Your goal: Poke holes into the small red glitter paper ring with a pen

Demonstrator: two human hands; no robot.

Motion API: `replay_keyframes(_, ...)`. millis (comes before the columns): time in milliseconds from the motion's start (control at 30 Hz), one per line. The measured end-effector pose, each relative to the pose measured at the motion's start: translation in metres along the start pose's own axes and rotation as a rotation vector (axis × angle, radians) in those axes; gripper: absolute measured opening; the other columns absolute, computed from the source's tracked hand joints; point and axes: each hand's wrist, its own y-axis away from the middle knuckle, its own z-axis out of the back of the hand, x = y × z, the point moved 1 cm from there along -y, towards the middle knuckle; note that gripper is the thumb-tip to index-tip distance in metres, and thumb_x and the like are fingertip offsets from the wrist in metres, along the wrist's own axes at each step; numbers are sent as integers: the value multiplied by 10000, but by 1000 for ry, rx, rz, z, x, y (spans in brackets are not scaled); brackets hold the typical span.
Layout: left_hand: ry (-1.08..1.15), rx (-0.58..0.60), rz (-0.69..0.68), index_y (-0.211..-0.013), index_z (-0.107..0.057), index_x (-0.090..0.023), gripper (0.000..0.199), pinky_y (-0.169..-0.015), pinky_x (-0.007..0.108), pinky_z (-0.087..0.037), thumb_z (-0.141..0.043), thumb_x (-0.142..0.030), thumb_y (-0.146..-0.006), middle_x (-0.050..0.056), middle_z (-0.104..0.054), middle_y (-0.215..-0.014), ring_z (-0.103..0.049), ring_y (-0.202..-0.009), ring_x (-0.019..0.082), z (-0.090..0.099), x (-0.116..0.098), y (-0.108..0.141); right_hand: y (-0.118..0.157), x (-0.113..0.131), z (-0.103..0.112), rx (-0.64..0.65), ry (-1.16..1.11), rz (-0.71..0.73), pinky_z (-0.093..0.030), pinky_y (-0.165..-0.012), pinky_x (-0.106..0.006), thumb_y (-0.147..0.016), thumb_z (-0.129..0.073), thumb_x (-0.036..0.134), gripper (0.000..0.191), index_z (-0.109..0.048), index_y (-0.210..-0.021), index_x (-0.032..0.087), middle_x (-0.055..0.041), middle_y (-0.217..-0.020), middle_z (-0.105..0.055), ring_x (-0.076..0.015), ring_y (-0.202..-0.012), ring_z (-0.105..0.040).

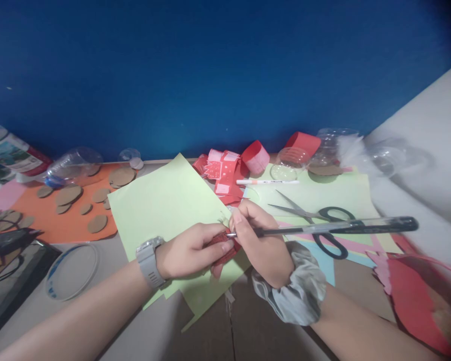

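My left hand (pixel 195 250), with a grey watch at its wrist, is closed around a small dark-red patterned piece (pixel 223 253), partly hidden by the fingers. My right hand (pixel 261 238), a grey-green scrunchie at its wrist, is closed on a black pen (pixel 346 228). The pen's metal tip meets the red piece beside my left thumb. Something small and pale shows by my right fingertips; I cannot tell what. Below both hands lie light-green paper sheets (pixel 160 200). Scissors (pixel 315 218) with black handles lie partly open behind the pen.
Cardboard discs (pixel 122 176) rest on orange paper (pixel 63 225) at left. Near the blue wall stand a red paper figure (pixel 227 173), red paper rings (pixel 255 156) and clear plastic pieces (pixel 291 161). A white marker (pixel 266 182), tape roll (pixel 72 272) and glue gun (pixel 7 245) lie around.
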Motion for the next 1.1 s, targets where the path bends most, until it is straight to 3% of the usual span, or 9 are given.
replay_keyframes(333,-39,-4,5,-771,-482,-137,286,-564,211,-424,-394,-335,-958,23,-598,-562,-518,-526,96,0,-3,-1,-1,-1,0,7,-37,-4,-312,-486,-220,-915,-404,217,265,-404,-650,200,59,-569,-358,-84,-513,-347)
replay_keyframes(667,61,11,41,-841,-503,-121,215,-517,188,-434,-472,-315,-928,5,-577,-551,-545,-489,91,0,-3,-1,0,-1,-2,-10,-162,-33,-295,-482,-229,-930,-417,265,303,-398,-635,199,64,-556,-346,-79,-499,-336)
replay_keyframes(1100,63,27,56,-855,-503,-126,239,-496,188,-427,-486,-355,-921,-8,-571,-537,-569,-472,94,1,0,-1,1,0,-2,-6,-103,-31,-313,-501,-239,-927,-409,250,297,-413,-634,199,59,-552,-357,-87,-514,-355)
